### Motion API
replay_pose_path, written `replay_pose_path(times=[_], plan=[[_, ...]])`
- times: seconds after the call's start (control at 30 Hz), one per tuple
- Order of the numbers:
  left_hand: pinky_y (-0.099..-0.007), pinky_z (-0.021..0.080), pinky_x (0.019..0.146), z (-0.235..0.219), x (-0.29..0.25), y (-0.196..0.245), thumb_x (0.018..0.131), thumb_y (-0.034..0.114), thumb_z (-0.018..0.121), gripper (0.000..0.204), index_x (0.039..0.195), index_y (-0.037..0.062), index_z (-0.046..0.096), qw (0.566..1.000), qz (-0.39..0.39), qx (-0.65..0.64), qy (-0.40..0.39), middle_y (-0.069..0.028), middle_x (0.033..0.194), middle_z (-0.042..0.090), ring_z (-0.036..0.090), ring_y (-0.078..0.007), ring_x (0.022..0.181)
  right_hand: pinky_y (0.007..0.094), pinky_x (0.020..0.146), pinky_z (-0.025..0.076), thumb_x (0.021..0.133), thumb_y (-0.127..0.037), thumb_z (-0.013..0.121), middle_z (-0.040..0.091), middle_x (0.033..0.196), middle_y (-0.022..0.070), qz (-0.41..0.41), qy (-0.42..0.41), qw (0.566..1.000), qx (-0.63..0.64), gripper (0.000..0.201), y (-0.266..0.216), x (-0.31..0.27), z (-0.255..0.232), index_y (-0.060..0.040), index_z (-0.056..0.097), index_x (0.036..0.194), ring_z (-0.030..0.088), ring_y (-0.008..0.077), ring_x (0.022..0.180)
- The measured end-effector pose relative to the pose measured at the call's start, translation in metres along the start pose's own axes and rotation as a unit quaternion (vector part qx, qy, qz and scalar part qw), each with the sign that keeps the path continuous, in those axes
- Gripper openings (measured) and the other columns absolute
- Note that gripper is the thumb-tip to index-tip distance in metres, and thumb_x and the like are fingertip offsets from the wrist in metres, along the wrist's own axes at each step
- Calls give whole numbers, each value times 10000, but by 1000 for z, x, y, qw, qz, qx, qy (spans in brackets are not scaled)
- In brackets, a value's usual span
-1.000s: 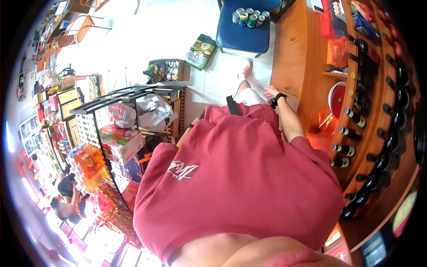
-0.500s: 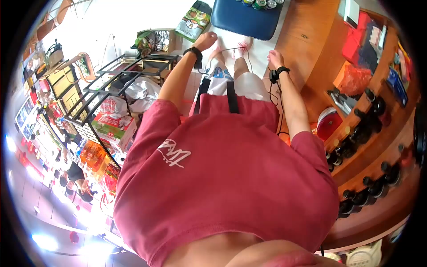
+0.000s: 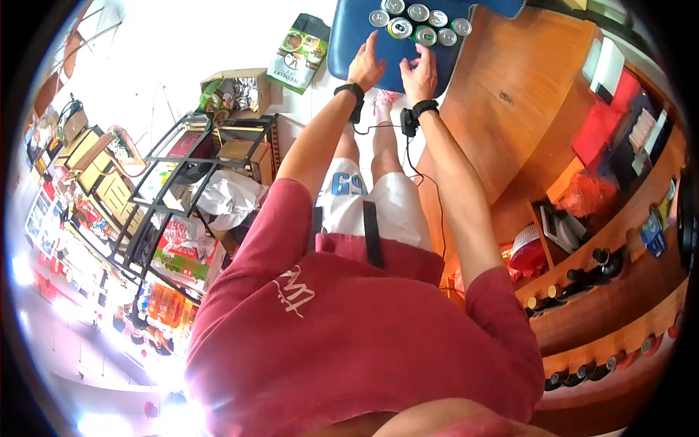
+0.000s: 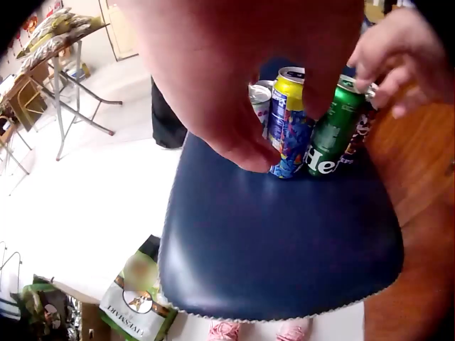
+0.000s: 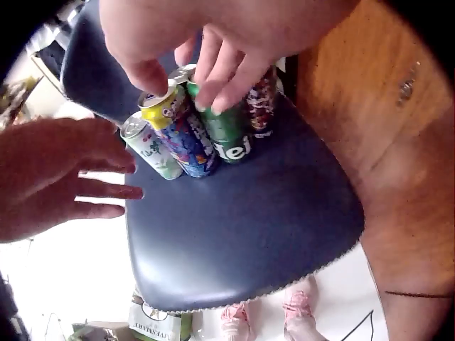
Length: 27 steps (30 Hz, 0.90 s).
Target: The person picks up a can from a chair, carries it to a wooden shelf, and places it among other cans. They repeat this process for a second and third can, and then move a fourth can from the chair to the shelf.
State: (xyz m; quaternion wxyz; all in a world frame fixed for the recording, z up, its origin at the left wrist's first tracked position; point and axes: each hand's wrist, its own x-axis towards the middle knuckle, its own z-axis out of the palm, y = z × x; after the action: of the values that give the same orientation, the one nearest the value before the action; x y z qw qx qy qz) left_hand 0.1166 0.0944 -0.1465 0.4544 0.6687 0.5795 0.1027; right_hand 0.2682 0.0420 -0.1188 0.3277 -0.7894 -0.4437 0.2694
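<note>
Several drink cans stand upright in a cluster on a blue chair seat [image 4: 277, 234]. At the near side are a yellow-and-blue can [image 5: 186, 142], a green can [image 5: 231, 135] and a pale can [image 5: 153, 149], with a dark patterned can [image 5: 261, 106] to the right. My left hand [image 3: 366, 67] reaches to the left side of the cluster, fingers extended and apart from the pale can. My right hand [image 3: 420, 74] hovers by the front cans, thumb and fingers spread; in the right wrist view its fingertips overlap the green can's top. Neither hand holds anything.
A wooden cabinet [image 3: 517, 95] adjoins the chair on the right. On the floor to the left are a green-and-white bag [image 3: 298, 54] and an open cardboard box [image 3: 251, 95]. A black metal rack [image 3: 196, 156] stands nearer on the left. A cable [image 3: 437, 197] hangs from my right wrist.
I have come closer to the chair, with the cans now nearer. Both hands have moved forward from beside my body to the cans, fingers spreading.
</note>
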Motion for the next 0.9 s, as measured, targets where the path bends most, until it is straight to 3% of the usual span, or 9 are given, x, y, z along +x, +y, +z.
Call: replay_pose_path(times=[0.07,0.17,0.27,0.3,0.4,0.5,0.67,0.9], plan=[[-508,540,946,9,27,0,836,167,707,819,1555,159,315,1000,-4,19,0,-258,1248,615,614,-465,1158,459,960,481,757,-179,818,610,1165,129,-86,49,989,-107,569,-10,26,10,-81,570,1260,584,347,1123],[-514,560,895,11,50,0,863,167,685,755,1542,234,362,999,14,47,-1,-213,1200,649,663,-431,1085,513,1045,411,696,-270,874,541,1355,124,-98,35,973,-205,662,-10,47,23,-89,585,1264,506,351,1264],[-486,577,878,7,66,0,880,157,655,670,1507,266,445,995,39,86,-9,-211,1234,659,688,-392,1075,512,1066,391,692,-267,876,527,1378,124,-124,2,952,-279,665,-5,60,27,-93,597,1269,494,352,1271],[-505,574,878,6,70,-1,887,200,639,599,1466,265,501,995,32,91,-12,-201,1295,665,685,-417,1068,498,1054,390,689,-260,875,546,1343,104,-128,-4,947,-293,674,-1,63,29,-100,604,1284,501,337,1245],[-520,588,796,1,77,1,918,266,628,575,1475,290,489,986,17,156,-61,-233,961,742,716,-439,917,480,971,413,699,-253,870,571,1249,72,-94,-28,952,-291,672,5,69,35,-124,608,1304,523,307,1184],[-525,587,776,1,78,-1,919,292,644,588,1483,284,478,985,32,157,-60,-237,881,738,717,-448,872,472,964,412,697,-261,876,572,1243,75,-92,-29,947,-305,672,4,70,37,-132,617,1304,526,298,1180],[-526,582,773,8,81,-6,929,305,645,576,1478,255,475,989,45,130,-54,-245,904,737,716,-448,880,462,974,404,737,-332,868,586,1245,56,-82,-34,936,-342,646,5,71,40,-137,630,1304,533,282,1179],[-508,578,713,1,83,-7,962,252,618,456,1400,187,510,982,89,155,-58,-231,830,726,714,-434,806,465,1006,380,715,-298,883,587,1280,34,-85,-37,942,-322,614,-4,68,38,-123,634,1248,517,268,1222]])
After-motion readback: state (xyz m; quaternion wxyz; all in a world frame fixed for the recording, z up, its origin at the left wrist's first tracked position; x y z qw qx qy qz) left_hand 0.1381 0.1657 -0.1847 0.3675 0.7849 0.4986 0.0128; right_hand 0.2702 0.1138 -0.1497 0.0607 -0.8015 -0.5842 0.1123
